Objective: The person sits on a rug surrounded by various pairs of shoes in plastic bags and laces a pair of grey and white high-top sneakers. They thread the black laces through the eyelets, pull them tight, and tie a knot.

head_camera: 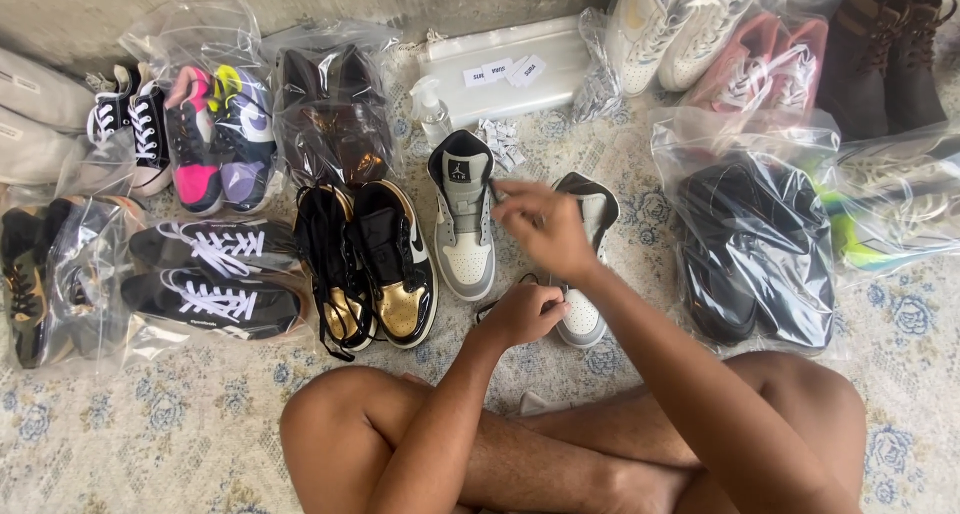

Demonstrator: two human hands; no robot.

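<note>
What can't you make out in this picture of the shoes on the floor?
- Head view: the right grey sneaker is mostly hidden behind the right hand and left hand.
- The dark shoes blur behind their glossy bag.
- The brown boots are cut off by the top edge.
- What the fingertips of either hand pinch is too small to tell.

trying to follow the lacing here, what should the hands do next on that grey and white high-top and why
Probably draw the dark lace snug. The right hand pinches near the collar of the right-side grey and white high-top, the left hand grips by its toe, and a loop of lace lies slack beside it. Its mate stands untouched alongside.
</note>
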